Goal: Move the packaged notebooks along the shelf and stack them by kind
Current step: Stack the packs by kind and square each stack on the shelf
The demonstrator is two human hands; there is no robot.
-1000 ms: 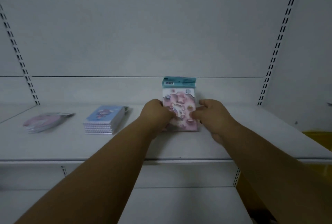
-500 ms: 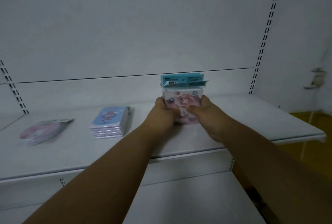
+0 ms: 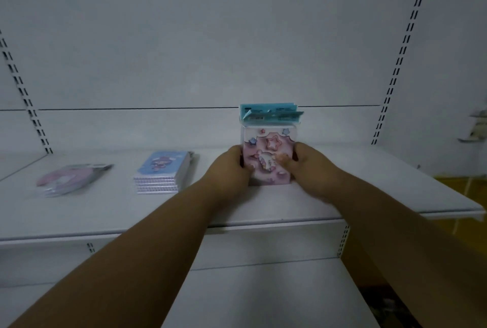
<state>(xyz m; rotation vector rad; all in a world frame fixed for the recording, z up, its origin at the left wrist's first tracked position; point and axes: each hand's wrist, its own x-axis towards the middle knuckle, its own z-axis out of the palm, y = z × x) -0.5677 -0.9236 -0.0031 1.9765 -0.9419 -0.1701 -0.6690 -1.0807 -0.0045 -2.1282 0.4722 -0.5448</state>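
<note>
My left hand (image 3: 232,163) and right hand (image 3: 307,167) grip the pink notebook pack (image 3: 267,154) upright on the shelf (image 3: 105,211).

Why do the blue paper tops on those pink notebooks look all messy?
The pink notebooks, held upright on the shelf between the left hand and right hand, have teal header cards that are fanned out and bent, not lined up. The blue stack lies flat and tidy; the round pink packs look slightly splayed.
</note>
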